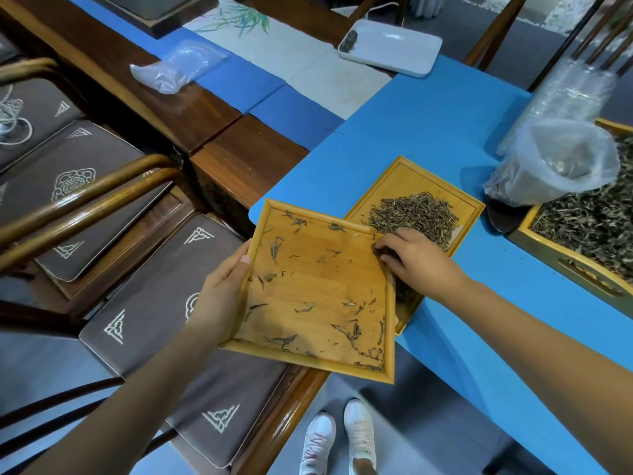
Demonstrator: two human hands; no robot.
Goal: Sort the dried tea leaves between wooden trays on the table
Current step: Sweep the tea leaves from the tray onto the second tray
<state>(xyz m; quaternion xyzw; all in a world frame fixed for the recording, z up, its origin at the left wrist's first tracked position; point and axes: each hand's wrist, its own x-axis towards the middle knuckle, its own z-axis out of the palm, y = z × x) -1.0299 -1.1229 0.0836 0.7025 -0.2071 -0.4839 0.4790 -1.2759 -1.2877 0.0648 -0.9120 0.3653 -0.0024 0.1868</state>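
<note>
My left hand [222, 286] grips the left rim of a square wooden tray [308, 330], held tilted above the table edge; only scattered dried tea leaves [352, 332] lie in it. Its right side overlaps a second wooden tray [407, 180] lying on the blue table, which holds a heap of dried tea leaves [416, 214]. My right hand [416, 258] reaches over the right rim of the held tray, fingers curled on a dark clump of leaves at that rim. A third, larger wooden tray [548, 248] full of pale leaves sits at the right.
A clear plastic bag [561, 162] with leaves rests against the large tray. A white plastic tray [394, 46] and another plastic bag [178, 66] lie farther back. Cushioned wooden chairs [102, 186] stand to the left. My white shoes [337, 440] show below.
</note>
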